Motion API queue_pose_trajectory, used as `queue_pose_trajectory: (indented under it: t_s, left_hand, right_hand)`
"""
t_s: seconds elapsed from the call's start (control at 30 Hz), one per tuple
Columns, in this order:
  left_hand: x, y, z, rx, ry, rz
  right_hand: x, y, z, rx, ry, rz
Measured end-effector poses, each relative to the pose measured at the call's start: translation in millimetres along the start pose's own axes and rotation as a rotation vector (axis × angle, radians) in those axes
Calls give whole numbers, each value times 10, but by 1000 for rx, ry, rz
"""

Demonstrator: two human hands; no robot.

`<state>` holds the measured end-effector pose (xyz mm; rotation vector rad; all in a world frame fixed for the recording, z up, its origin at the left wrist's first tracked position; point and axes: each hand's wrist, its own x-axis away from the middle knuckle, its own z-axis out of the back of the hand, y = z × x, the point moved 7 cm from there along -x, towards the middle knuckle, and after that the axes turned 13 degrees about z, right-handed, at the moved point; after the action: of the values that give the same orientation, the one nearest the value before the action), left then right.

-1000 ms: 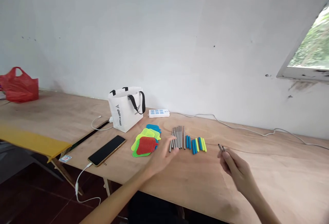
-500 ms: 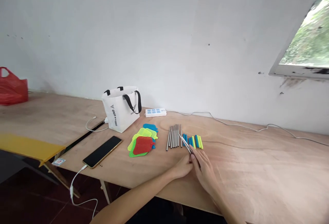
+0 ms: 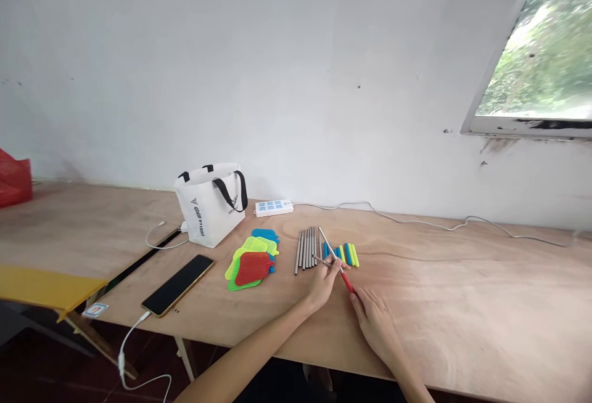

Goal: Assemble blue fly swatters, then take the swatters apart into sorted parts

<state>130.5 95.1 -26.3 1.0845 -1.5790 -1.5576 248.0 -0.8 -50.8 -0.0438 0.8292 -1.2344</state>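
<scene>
My right hand (image 3: 377,323) is closed around the lower end of a red grip (image 3: 346,281), which sits on a slim metal rod (image 3: 329,243) slanting up to the left. My left hand (image 3: 322,284) pinches close to where rod and grip meet. A second short metal piece (image 3: 320,260) pokes out between the left fingers; its other end is hidden. Just beyond the hands lie a row of grey metal tubes (image 3: 305,252) and several blue and yellow grips (image 3: 354,255). Perforated fly swatter heads (image 3: 254,268) in red, green, yellow and blue overlap to the left.
A phone (image 3: 178,284) on a charging cable lies at the table's front left. Behind it stand a white bag (image 3: 208,212) with black handles and a power strip (image 3: 274,207), its cord running along the wall. A yellow sheet (image 3: 46,289) covers the adjoining table's edge.
My hands have moved apart, the left forward and to the left. The red grip now shows between them. The view has turned slightly to the right.
</scene>
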Motion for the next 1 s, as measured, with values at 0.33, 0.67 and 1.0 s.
queue_pose_trajectory:
  t_s: [0.33, 0.67, 1.0]
  left_hand:
    - [-102, 272, -83, -373, 52, 22]
    - [-188, 61, -160, 170, -113, 124]
    - [-67, 10, -364, 386, -124, 103]
  right_hand:
    - [-46, -33, 72, -149, 91, -96]
    - [-61, -71, 66, -163, 5, -156]
    - [18, 33, -171, -342, 17, -221]
